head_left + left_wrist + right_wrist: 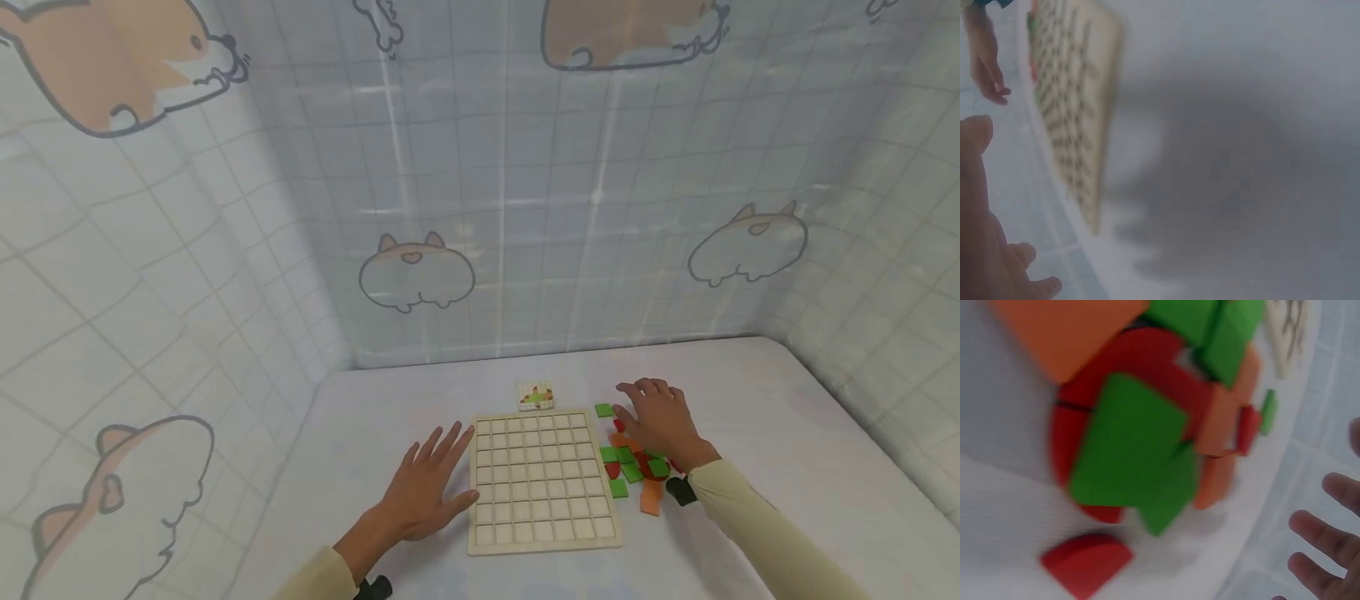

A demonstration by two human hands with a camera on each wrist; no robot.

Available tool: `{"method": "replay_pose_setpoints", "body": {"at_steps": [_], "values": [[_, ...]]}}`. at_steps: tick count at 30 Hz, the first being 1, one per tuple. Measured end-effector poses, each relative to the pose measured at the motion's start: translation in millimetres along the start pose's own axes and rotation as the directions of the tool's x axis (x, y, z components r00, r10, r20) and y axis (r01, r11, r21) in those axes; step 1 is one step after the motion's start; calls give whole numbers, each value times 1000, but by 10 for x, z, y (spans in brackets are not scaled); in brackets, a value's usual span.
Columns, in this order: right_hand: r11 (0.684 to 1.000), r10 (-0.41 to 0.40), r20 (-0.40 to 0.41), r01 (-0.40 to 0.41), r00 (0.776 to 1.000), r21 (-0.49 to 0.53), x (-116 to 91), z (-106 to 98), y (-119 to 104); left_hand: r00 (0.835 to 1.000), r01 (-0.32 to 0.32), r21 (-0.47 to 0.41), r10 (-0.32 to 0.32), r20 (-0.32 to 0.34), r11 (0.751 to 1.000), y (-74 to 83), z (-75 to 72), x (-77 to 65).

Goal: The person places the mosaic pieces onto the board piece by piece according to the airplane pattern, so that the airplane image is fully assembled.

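A pale wooden grid board [546,479] of square recesses lies on the white table. My left hand [423,493] hovers by its left edge, fingers spread and holding nothing; the left wrist view shows the hand's shadow on the table beside the board's rim [1109,112]. To the right of the board is a loose pile of flat pieces: green squares [1129,440], orange pieces [651,498] and red curved pieces [1088,562]. Over the pile's far side hangs my right hand [663,421], fingers loosely bent and apart, with nothing in them. Some pieces overlap each other.
A small pattern card [536,396] with a green, red and orange design lies just behind the board. One green square [604,410] sits apart near the board's far right corner. Fabric walls [555,200] with cartoon dogs surround the table [405,400] at the back and sides.
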State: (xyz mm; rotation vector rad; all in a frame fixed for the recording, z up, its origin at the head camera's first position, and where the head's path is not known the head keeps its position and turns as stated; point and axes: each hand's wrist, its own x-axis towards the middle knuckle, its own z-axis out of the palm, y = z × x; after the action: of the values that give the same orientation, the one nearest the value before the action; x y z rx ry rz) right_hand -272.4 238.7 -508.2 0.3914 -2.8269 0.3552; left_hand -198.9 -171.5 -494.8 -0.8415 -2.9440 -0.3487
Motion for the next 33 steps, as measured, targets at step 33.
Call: {"method": "replay_pose_setpoints", "body": {"at_steps": [33], "values": [[996, 83, 70, -84, 994, 12, -83, 272, 66, 988, -3, -55, 11, 154, 998, 57, 471, -431]]}}
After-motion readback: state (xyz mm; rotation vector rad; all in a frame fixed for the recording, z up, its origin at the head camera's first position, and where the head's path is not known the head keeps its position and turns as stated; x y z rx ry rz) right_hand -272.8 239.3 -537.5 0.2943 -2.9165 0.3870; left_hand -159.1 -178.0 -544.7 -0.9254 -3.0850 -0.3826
